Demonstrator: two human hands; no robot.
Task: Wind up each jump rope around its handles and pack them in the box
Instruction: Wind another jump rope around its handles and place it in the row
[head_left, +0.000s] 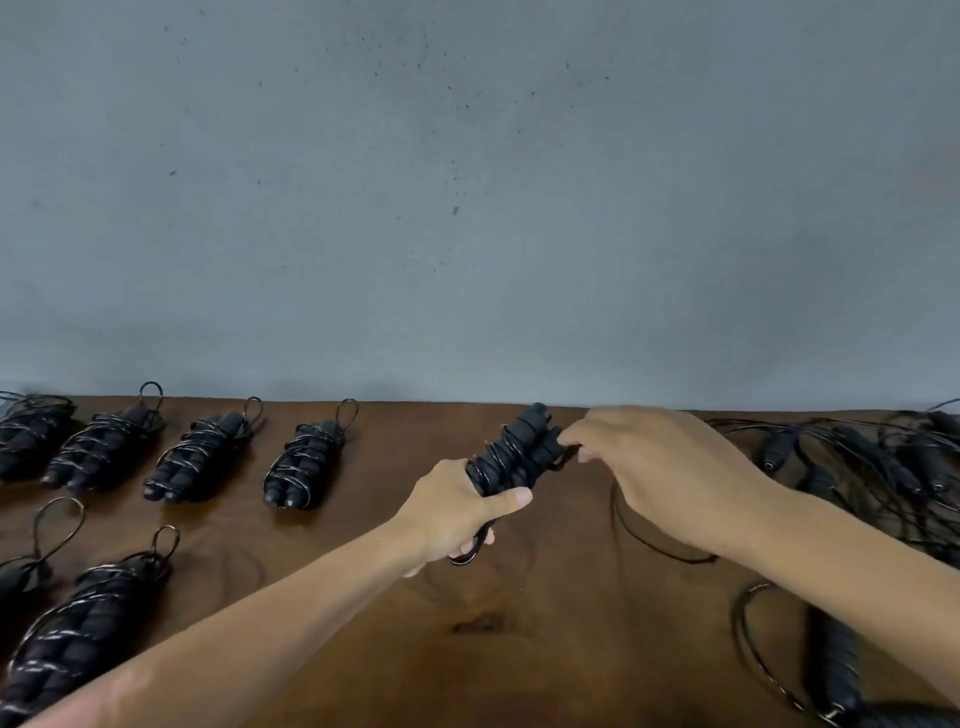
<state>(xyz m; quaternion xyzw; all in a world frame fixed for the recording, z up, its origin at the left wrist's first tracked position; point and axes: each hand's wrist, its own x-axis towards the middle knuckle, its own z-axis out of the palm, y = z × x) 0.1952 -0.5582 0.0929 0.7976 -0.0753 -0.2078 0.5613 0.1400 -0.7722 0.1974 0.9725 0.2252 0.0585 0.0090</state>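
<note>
While left hand (457, 512) grips the paired foam handles (519, 452) above the table (545, 649) & right hand (649, 457) pinches the thin cord (654, 545), the jump rope looks light, w/ springy, slick cord, so best held at handles' lower end.

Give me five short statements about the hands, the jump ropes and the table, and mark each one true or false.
1. The left hand grips the lower end of a pair of black handles. True.
2. The right hand lies flat on the table. False: its fingers pinch the cord by the handles' upper end.
3. Wound jump ropes lie in rows on the table's left. True.
4. The unwound ropes lie tangled on the right. True.
5. A box stands between the hands. False: no box is in view.
</note>
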